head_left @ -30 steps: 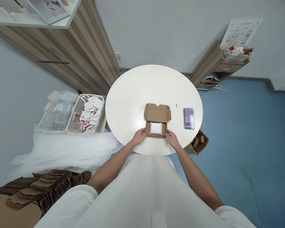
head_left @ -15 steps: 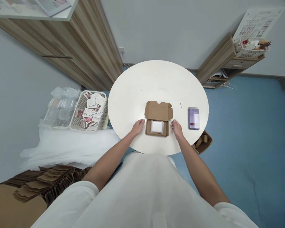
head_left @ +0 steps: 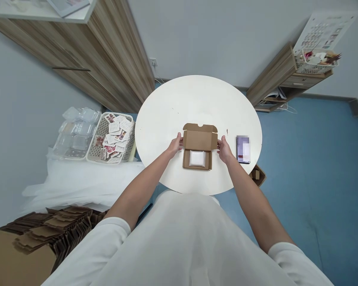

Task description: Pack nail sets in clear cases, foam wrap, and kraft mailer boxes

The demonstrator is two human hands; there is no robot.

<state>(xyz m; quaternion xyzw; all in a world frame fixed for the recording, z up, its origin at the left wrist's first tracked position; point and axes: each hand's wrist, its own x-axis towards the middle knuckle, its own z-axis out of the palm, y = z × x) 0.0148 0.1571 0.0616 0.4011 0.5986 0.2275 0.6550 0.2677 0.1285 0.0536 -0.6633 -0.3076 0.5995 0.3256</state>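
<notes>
Fingers (head_left: 181, 143) of our left hand (head_left: 174, 146) and of our right hand (head_left: 225, 151) stand at opposite side edges of the open brown lid (head_left: 197, 140) of a shallow, rectangular, brown cardboard box (head_left: 208, 160), thumbs parted and raised; whether they pinch the card or merely rest against it, we cannot tell. Within the box, which lies on the rounded white tabletop (head_left: 179, 103), sits a white, cushion-like rectangular packet (head_left: 197, 158), apart from both hands. We judge the brown side flaps (head_left: 214, 140) to be the weak point: should one be turned in less than the other, it could snag outside the box, crease, and leave the lid askew. Uneven force could likewise twist the fold or slide the box. The packet, seemingly loose, might shift and jam a flap. We note the blurred purple-and-white rectangular item (head_left: 243, 149) near the right hand; a careless outward movement could nudge it towards the tabletop's edge.
</notes>
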